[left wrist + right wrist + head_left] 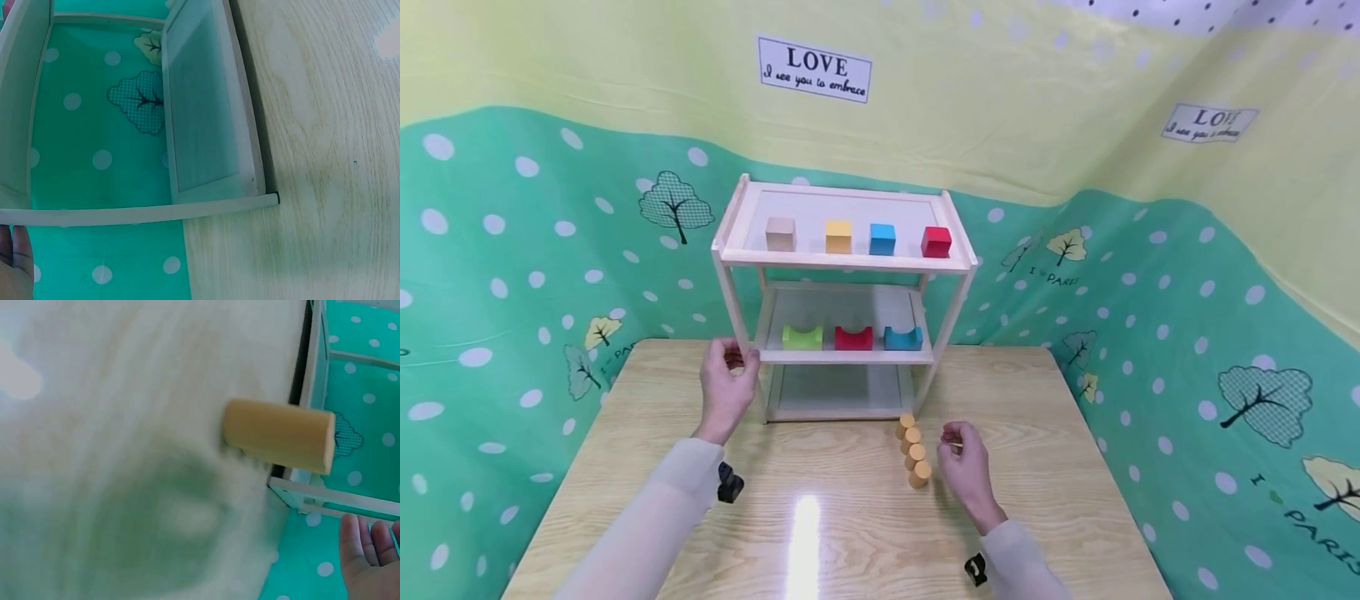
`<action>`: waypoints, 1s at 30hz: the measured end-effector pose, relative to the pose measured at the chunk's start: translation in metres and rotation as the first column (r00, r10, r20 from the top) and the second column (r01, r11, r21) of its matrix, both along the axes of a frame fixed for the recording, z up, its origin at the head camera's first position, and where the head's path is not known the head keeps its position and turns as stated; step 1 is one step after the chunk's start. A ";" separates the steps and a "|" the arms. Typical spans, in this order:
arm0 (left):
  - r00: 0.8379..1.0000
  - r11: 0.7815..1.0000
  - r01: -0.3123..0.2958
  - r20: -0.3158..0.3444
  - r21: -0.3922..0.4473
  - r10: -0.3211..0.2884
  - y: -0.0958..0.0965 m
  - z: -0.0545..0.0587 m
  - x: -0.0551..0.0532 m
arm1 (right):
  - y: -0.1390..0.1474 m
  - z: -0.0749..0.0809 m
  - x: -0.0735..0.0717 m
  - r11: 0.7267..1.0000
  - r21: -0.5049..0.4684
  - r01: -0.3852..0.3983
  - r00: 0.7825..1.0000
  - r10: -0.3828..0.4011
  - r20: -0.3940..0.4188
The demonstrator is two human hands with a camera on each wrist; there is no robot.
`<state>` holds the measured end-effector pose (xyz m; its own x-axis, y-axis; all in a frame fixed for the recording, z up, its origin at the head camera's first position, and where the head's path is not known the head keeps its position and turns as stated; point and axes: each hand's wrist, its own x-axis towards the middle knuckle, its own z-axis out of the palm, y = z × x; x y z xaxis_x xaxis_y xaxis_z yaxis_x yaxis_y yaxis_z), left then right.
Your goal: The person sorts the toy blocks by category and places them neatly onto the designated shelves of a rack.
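A white wooden shelf rack [842, 357] with three tiers stands at the back of the table. My left hand [726, 387] is at its left front post, with thumb and fingers curled at the post; the left wrist view shows fingertips [22, 250] against the post's edge. A row of several yellow wooden cylinders [915, 454] stands upright before the rack's right front corner. Just right of them is my right hand [966, 471], fingers loosely bent and holding nothing. One cylinder [278, 434] shows large in the right wrist view, apart from the fingers.
The top tier carries a beige cube [781, 235], a yellow cube [838, 237], a blue cube [882, 240] and a red cube [936, 242]. Notched blocks in green [802, 338], red [853, 338] and blue [903, 339] sit on the middle tier. Patterned cloth [550, 250] surrounds the table.
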<state>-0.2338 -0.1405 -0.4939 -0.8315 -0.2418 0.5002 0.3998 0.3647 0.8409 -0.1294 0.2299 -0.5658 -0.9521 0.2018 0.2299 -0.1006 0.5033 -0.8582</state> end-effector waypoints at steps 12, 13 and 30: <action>1.000 1.000 -0.001 0.030 -0.002 0.001 0.000 0.000 0.001 | -0.010 -0.025 0.018 0.999 -0.041 -0.011 0.999 0.013 0.052; 1.000 1.000 -0.003 0.031 -0.004 0.003 0.000 -0.001 0.001 | -0.011 -0.026 0.019 0.999 -0.043 -0.014 0.998 0.016 0.058; 1.000 1.000 -0.011 -0.005 0.026 0.011 0.008 0.015 0.011 | -0.016 -0.042 0.020 0.996 -0.064 -0.066 0.975 0.078 0.208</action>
